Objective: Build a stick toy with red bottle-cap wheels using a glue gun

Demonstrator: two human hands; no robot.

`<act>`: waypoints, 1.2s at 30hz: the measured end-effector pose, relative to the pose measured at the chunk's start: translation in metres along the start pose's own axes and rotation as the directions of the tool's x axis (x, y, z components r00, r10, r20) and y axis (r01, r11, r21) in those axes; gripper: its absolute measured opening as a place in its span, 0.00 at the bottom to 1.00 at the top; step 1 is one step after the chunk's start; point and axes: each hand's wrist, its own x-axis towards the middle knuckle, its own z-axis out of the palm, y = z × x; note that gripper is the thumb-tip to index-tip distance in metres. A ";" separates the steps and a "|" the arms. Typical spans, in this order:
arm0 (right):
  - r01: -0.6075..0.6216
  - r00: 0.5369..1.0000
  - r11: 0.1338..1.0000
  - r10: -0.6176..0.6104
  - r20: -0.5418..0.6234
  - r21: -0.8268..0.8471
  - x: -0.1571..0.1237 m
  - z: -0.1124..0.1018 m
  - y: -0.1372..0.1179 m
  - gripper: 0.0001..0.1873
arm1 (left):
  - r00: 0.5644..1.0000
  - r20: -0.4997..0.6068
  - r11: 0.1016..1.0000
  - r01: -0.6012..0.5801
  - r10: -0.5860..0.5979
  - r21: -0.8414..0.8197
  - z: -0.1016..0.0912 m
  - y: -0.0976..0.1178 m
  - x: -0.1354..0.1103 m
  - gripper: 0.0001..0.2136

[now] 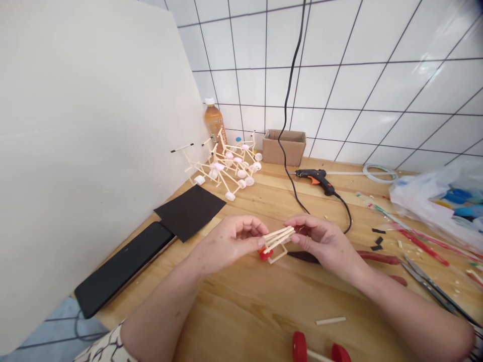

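Observation:
Several thin wooden sticks (pixel 279 237) are pinched between my two hands, fanned slightly apart. My left hand (pixel 234 241) closes thumb and fingers on their left ends. At the right ends, my right hand (pixel 326 246) grips them with its fingertips. Just under the sticks are a red bottle cap (pixel 265 254) and a small stick frame (pixel 279 258); I cannot tell whether they are held or lying on the table. Pliers (pixel 379 258) lie partly hidden beneath my right hand. Nearer me are a loose stick (pixel 331 321) and two red caps (pixel 300 347) joined by a stick.
Stick models with pale cap wheels (pixel 241 173) crowd the back left, by a bottle (pixel 214 123). A glue gun (pixel 317 178), its cord and a cardboard box (pixel 285 153) stand behind my hands. Scissors (pixel 430 286) lie right; a phone (pixel 124 266) and black sheet (pixel 190 211) left.

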 end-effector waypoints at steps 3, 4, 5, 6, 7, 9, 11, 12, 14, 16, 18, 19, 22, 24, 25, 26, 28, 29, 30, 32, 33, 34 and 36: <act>0.008 1.000 1.000 -0.008 -0.010 -0.016 0.000 -0.001 -0.001 0.14 | 1.000 -0.015 1.000 0.012 -0.012 0.014 0.000 0.001 0.000 0.07; 0.013 1.000 1.000 -0.013 -0.010 -0.027 0.000 -0.001 -0.001 0.14 | 1.000 -0.017 1.000 0.014 -0.014 0.016 0.000 0.001 0.000 0.07; 0.015 1.000 0.999 -0.016 -0.010 -0.035 0.000 -0.001 -0.001 0.13 | 1.000 -0.020 1.000 0.013 -0.013 0.017 0.000 0.001 0.001 0.07; 0.018 1.000 0.999 -0.018 -0.011 -0.040 0.001 -0.001 -0.001 0.13 | 1.000 -0.025 1.000 0.013 -0.013 0.018 0.000 0.001 0.001 0.07; 0.023 1.000 0.999 -0.024 -0.014 -0.043 0.001 -0.001 -0.001 0.13 | 0.999 -0.029 1.000 0.013 -0.013 0.018 0.000 0.001 0.002 0.07; 0.041 0.999 0.998 -0.042 -0.024 -0.050 0.001 -0.001 -0.001 0.12 | 0.999 -0.037 1.000 0.014 -0.014 0.016 0.000 0.000 0.002 0.07; 0.063 0.997 0.996 -0.066 -0.035 -0.061 0.001 0.000 -0.001 0.11 | 0.999 -0.042 1.000 0.018 -0.017 0.016 0.000 0.000 0.002 0.07; 0.073 0.996 0.995 -0.076 -0.040 -0.069 0.000 0.000 0.000 0.10 | 0.999 -0.043 1.000 0.018 -0.018 0.017 0.000 -0.001 0.002 0.08; 0.084 0.995 0.992 -0.089 -0.044 -0.094 0.000 0.001 0.000 0.09 | 0.999 -0.043 1.000 0.017 -0.017 0.017 0.000 -0.001 0.002 0.08; 0.096 0.994 0.988 -0.102 -0.047 -0.124 -0.001 0.001 0.000 0.09 | 0.999 -0.038 1.000 0.017 -0.017 0.012 0.000 -0.002 0.002 0.08; 0.113 0.992 0.983 -0.121 -0.047 -0.147 -0.002 0.001 -0.001 0.08 | 0.999 -0.033 1.000 0.014 -0.014 0.010 0.000 -0.002 0.001 0.08; 0.124 0.990 0.980 -0.132 -0.046 -0.155 -0.002 0.002 -0.001 0.08 | 0.999 -0.031 1.000 0.010 -0.010 0.011 0.000 -0.002 0.001 0.08; 0.141 0.987 0.976 -0.151 -0.047 -0.168 -0.003 0.002 0.000 0.08 | 1.000 -0.019 1.000 -0.005 0.005 0.020 -0.001 -0.001 0.001 0.08; 0.138 0.987 0.975 -0.149 -0.056 -0.173 -0.004 0.002 0.000 0.09 | 1.000 -0.022 1.000 -0.007 0.007 0.025 -0.001 0.000 0.000 0.08; 0.134 0.987 0.976 -0.146 -0.060 -0.174 -0.004 0.002 0.001 0.09 | 1.000 -0.029 1.000 -0.004 0.005 0.026 -0.001 0.000 0.000 0.09; 0.131 0.988 0.976 -0.144 -0.060 -0.175 -0.005 0.003 0.001 0.10 | 0.999 -0.038 1.000 -0.001 0.002 0.026 -0.001 0.000 0.000 0.10; 0.128 0.989 0.976 -0.140 -0.057 -0.174 -0.006 0.003 0.002 0.10 | 0.999 -0.049 1.000 0.004 -0.003 0.017 0.000 0.000 -0.001 0.12; 0.124 0.989 0.977 -0.135 -0.056 -0.172 -0.006 0.003 0.002 0.11 | 0.999 -0.052 1.000 0.005 -0.004 0.013 0.000 0.000 -0.002 0.12; 0.118 0.990 0.979 -0.129 -0.058 -0.166 -0.007 0.003 0.003 0.11 | 0.998 -0.056 1.000 0.004 -0.004 0.010 0.001 0.000 -0.002 0.13; 0.093 0.992 0.986 -0.103 -0.070 -0.141 -0.007 0.004 0.003 0.13 | 0.998 -0.069 1.000 -0.001 0.001 0.013 0.002 -0.002 -0.002 0.14; 0.076 0.993 0.990 -0.086 -0.076 -0.118 -0.008 0.005 0.003 0.14 | 0.997 -0.080 1.000 -0.005 0.007 0.019 0.003 -0.003 -0.002 0.14; 0.060 0.995 0.994 -0.067 -0.079 -0.089 -0.008 0.005 0.003 0.15 | 0.995 -0.094 1.000 -0.012 0.015 0.027 0.005 -0.004 -0.001 0.14; 0.025 0.996 0.999 -0.027 -0.084 -0.019 -0.008 0.006 0.001 0.16 | 0.993 -0.115 0.998 -0.027 0.033 0.050 0.008 -0.006 0.000 0.15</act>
